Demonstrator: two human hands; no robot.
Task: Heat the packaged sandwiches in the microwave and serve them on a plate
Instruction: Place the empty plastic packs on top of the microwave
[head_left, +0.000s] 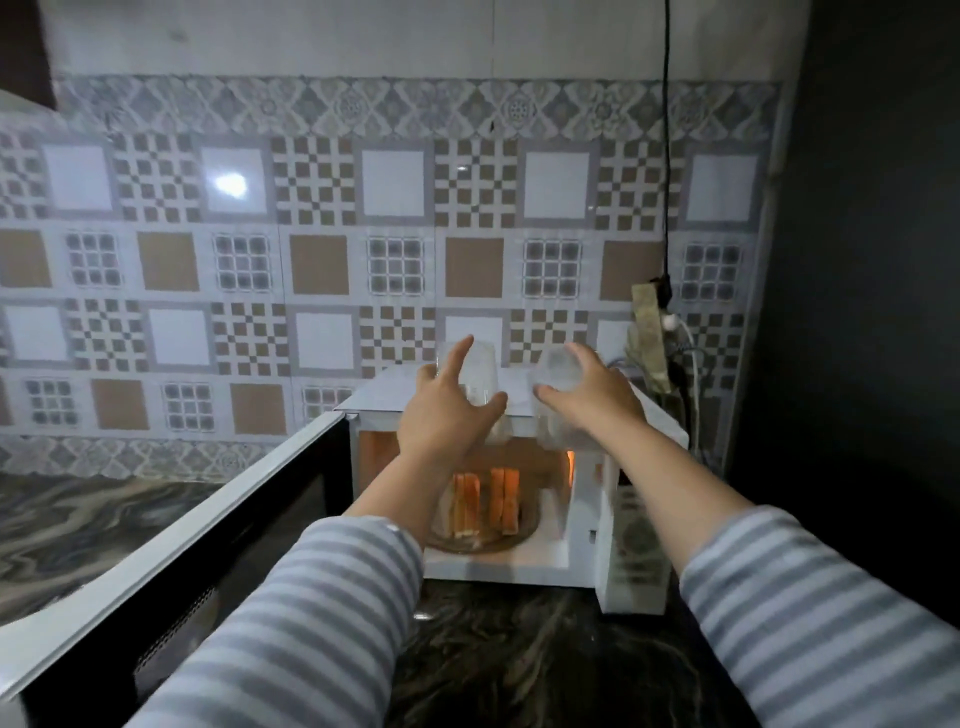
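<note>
Patterned tile wall, dark marbled counter, open microwave, sandwiches inside

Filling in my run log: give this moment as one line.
microwave: door open, lit | sandwiches: inside on glass plate | left hand: grips clear glass | right hand: grips second clear glass
</note>
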